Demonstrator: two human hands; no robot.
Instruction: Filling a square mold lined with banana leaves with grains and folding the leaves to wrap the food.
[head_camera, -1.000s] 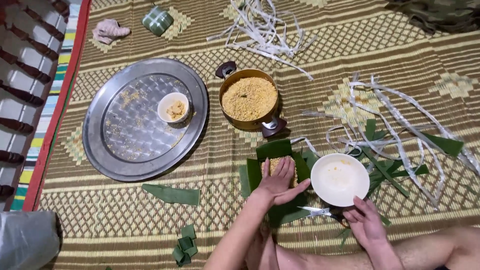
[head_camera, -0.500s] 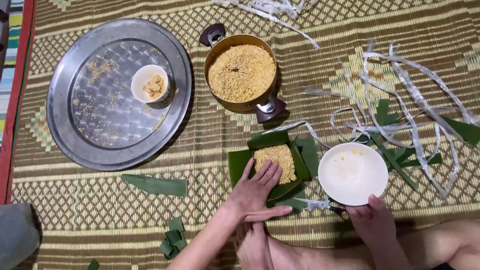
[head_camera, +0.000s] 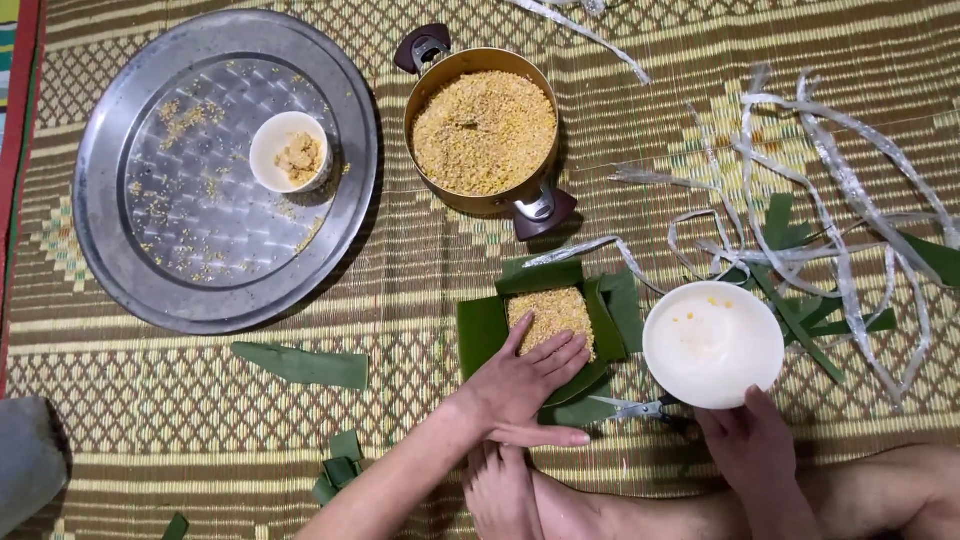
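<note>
1. The person sits on a woven mat on the floor, and both hands work just in front of the legs.
2. The left hand lies flat and released, fingers spread, on the near edge of the leaf parcel; it presses and grips nothing.
3. The parcel is a square of green leaves filled with yellow grains. It lies just ahead of the left hand, so this hand is clearly nearer to it than the other one.
4. The right hand holds the near rim of the white bowl, which stands just beside the parcel, on its right.
5. Scissors lie between the two hands, near the bowl.
6. Further away stand a pot of yellow grains and a round metal tray with a small cup on it.
7. Pale strips lie loose on the right.
</note>
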